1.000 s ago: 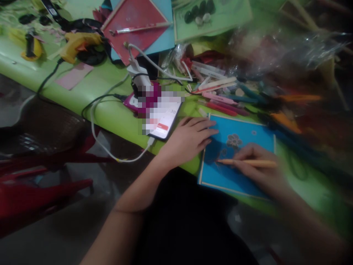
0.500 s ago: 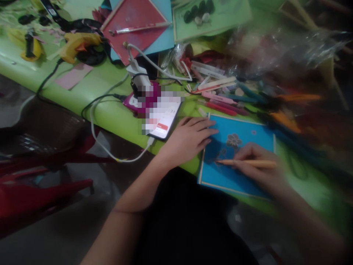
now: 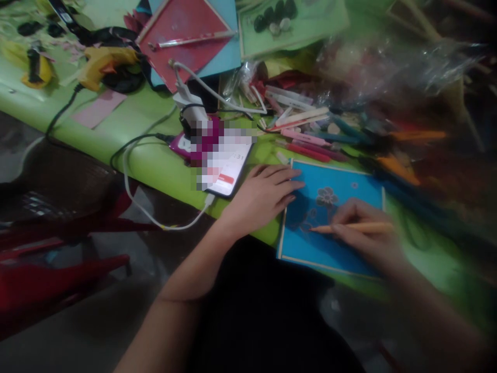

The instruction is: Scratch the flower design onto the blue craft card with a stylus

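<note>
A blue board (image 3: 334,254) with pale wooden strips along its edges lies at the front of the green table. Flower and leaf outlines (image 3: 326,196) are drawn on it. My right hand (image 3: 359,228) is closed around an orange pen (image 3: 370,227), whose tip meets the board, or nearly so, at the lower leaf outlines. Flat across the board's left edge rests my left hand (image 3: 267,194), fingers stretched out and holding nothing. Just left of that hand sits a lit phone (image 3: 229,171) with a white cable plugged into it.
Behind the board lie several pens and markers (image 3: 303,137) and crumpled clear plastic (image 3: 388,67). A purple power socket (image 3: 184,147) with a white charger (image 3: 192,106) stands beside the phone. Yellow glue guns (image 3: 103,65) lie at the back left. A red chair (image 3: 58,285) is below, left.
The pen tip has shifted slightly to the right across the leaf outlines. The whole view has moved a little; my left hand stays on the board's edge.
</note>
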Demonstrator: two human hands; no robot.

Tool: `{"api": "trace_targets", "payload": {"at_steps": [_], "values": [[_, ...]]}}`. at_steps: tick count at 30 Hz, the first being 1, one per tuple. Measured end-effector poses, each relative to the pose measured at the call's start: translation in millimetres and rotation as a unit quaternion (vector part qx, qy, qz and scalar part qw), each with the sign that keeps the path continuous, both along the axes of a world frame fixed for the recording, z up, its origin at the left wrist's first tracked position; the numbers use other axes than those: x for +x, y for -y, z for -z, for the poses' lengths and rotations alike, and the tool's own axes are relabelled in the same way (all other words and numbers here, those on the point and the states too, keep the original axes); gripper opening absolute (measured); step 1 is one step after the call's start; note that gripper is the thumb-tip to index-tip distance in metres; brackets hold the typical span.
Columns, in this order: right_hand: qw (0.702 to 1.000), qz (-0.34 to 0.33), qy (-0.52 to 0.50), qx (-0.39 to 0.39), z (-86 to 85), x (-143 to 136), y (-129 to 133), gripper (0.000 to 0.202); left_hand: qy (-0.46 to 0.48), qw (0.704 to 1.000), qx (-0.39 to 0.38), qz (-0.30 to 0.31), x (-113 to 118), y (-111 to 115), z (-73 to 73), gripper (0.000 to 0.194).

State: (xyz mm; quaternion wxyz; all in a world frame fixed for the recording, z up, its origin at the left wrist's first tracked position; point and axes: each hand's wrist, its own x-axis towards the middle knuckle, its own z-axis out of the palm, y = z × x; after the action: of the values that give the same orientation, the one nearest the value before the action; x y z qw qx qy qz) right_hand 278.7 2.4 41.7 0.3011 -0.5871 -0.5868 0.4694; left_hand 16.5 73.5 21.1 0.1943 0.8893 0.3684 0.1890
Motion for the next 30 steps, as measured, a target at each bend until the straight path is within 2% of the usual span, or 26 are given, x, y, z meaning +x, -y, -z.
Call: {"api": "trace_targets", "payload": {"at_steps": [12,23,30], "values": [[1.000,0.021,-0.004,0.000,1.1,1.1,2.2,0.029,-0.005,1.000,-0.004,0.000,0.7,0.2,-0.9,0.033],[1.000,0.004,-0.028,-0.009,0.9,1.4,1.8,0.028,-0.001,1.000,-0.001,-0.002,0.6,0.2,0.9,0.033],[1.000,-0.004,0.014,0.002,-1.1,-2.5,0.5,0.026,0.002,1.000,0.003,-0.002,0.0,-0.2,2.3,0.033]]}}
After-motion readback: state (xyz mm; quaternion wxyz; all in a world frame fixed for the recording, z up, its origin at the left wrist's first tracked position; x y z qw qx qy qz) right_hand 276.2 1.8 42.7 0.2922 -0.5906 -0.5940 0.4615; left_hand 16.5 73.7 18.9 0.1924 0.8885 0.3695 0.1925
